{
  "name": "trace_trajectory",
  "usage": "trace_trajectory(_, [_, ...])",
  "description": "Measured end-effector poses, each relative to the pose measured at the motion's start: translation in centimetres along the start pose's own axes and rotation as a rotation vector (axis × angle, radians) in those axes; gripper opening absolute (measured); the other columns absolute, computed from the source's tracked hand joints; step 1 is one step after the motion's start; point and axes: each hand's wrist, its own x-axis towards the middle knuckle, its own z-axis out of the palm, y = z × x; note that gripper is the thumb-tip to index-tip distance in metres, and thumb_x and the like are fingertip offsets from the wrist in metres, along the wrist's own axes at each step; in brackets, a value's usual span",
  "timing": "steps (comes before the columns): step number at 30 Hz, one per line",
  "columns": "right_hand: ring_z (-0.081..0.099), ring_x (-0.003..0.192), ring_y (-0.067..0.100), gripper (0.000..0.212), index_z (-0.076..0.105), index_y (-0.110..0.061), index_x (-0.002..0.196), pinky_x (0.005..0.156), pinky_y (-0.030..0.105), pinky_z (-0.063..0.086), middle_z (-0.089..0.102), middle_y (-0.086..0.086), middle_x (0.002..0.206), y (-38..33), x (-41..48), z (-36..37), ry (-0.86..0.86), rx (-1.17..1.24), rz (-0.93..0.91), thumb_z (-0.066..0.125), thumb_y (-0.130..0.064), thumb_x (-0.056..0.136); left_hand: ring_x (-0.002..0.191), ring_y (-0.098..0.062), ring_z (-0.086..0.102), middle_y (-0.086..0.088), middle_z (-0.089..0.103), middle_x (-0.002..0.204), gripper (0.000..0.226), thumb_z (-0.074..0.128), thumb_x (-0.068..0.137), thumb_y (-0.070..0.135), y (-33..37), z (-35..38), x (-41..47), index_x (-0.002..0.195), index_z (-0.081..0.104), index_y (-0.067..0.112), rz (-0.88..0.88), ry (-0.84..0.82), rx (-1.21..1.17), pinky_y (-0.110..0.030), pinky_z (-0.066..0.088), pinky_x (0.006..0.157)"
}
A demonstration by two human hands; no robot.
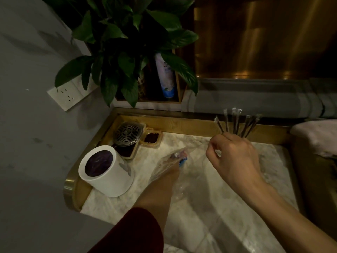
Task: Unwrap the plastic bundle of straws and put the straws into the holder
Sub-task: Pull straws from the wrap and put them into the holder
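Observation:
My right hand (235,157) is closed around several thin dark straws (237,123), each in a clear sleeve, fanned upward above the marble tabletop (209,207). My left hand (169,172) reaches forward under a crumpled clear plastic wrapper (167,161) with a red and blue label, and grips it just above the table. The white cylindrical holder (107,172) stands at the table's left edge, left of my left hand, with a dark opening that shows purple inside. Whether straws are in it I cannot tell.
A gold rim (182,123) frames the table. A round metal grate in a tray (127,134) and a small dish of dark contents (152,138) sit at the back left. A leafy plant (127,42) overhangs the corner beside a tube (166,77). A wall socket (67,95) is left.

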Motion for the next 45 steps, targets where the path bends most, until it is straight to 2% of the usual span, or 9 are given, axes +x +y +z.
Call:
trace_trajectory(2, [0.059,0.057,0.027,0.012,0.066,-0.01,0.071,0.056,0.034,0.046,0.063,0.007,0.064,0.1,0.1,0.0,-0.005,0.0,-0.003,0.061,-0.017,0.079,0.116,-0.025,0.053,-0.012,0.05,0.137,0.041,0.046,0.098,0.021,0.3,-0.3,-0.2,0.137,0.043,0.007,-0.05,-0.035,0.08,-0.03,0.043,0.101])
trace_trajectory(5, [0.058,0.057,0.026,0.011,0.067,-0.009,0.073,0.057,0.034,0.047,0.064,0.007,0.066,0.0,0.4,-0.2,-0.01,-0.006,-0.004,0.061,-0.016,0.08,0.131,-0.029,0.04,-0.012,0.04,0.144,0.049,0.045,0.098,0.012,0.8,-1.2,-0.4,0.144,0.031,0.004,-0.021,-0.09,0.182,-0.013,0.041,0.097])
trace_trajectory(7, [0.058,0.057,0.026,0.013,0.066,-0.009,0.073,0.057,0.035,0.048,0.063,0.007,0.066,-0.2,0.7,-0.3,-0.008,0.004,-0.008,0.058,-0.017,0.081,0.134,-0.031,0.038,-0.014,0.036,0.149,0.058,0.052,0.095,0.013,0.8,-1.6,-0.2,0.147,0.027,0.007,-0.036,-0.121,0.28,-0.026,0.038,0.104])
trace_trajectory(17, [0.059,0.058,0.028,0.012,0.064,-0.009,0.071,0.058,0.034,0.046,0.064,0.007,0.066,-1.6,1.7,-0.2,0.032,0.048,-0.035,0.059,-0.015,0.08,0.123,-0.037,0.049,-0.02,0.05,0.136,0.052,0.06,0.089,0.008,1.9,-3.6,-0.8,0.137,0.041,0.001,-0.11,-0.358,0.51,-0.042,0.042,0.1])
trace_trajectory(21, [0.059,0.057,0.028,0.008,0.065,-0.009,0.072,0.057,0.034,0.047,0.064,0.009,0.067,-1.8,2.2,-0.2,0.039,0.049,-0.02,0.062,-0.013,0.078,0.115,-0.029,0.055,-0.007,0.058,0.128,0.057,0.07,0.079,0.022,-1.4,-2.1,4.2,0.132,0.049,0.017,0.004,-0.238,0.547,-0.038,0.046,0.099])
trace_trajectory(27, [0.059,0.057,0.031,0.01,0.066,-0.008,0.075,0.056,0.037,0.049,0.064,0.009,0.068,-1.5,2.8,-0.4,0.044,0.028,-0.026,0.062,-0.016,0.079,0.13,-0.026,0.041,-0.015,0.043,0.143,0.042,0.044,0.098,0.009,5.3,-6.9,-7.4,0.139,0.04,0.0,0.17,-0.157,0.251,-0.023,0.03,0.103])
trace_trajectory(32, [0.058,0.059,0.033,0.012,0.065,-0.009,0.077,0.057,0.037,0.045,0.063,0.01,0.07,-1.4,3.1,-1.1,0.007,-0.001,-0.041,0.059,-0.019,0.08,0.123,-0.031,0.051,-0.019,0.052,0.134,0.05,0.049,0.092,0.027,5.4,-8.1,-9.0,0.134,0.046,-0.002,0.199,-0.19,0.209,-0.042,0.039,0.107])
trace_trajectory(39, [0.061,0.074,0.027,0.018,0.064,-0.016,0.086,0.074,0.038,0.045,0.066,0.004,0.083,-2.8,3.6,-2.7,-0.049,-0.026,-0.098,0.051,-0.029,0.086,0.113,-0.03,0.057,-0.013,0.058,0.121,0.033,0.053,0.092,0.016,6.2,-9.1,-8.1,0.123,0.052,0.004,0.09,-0.157,0.478,-0.037,0.048,0.093])
trace_trajectory(45, [0.06,0.079,0.025,0.02,0.061,-0.018,0.093,0.076,0.037,0.045,0.065,0.003,0.089,-2.0,4.1,-2.8,-0.125,-0.063,-0.039,0.047,-0.03,0.089,0.11,-0.03,0.058,-0.014,0.06,0.119,0.028,0.051,0.094,0.015,8.0,-9.7,-10.7,0.12,0.054,0.004,0.201,-0.177,0.323,-0.041,0.049,0.097])
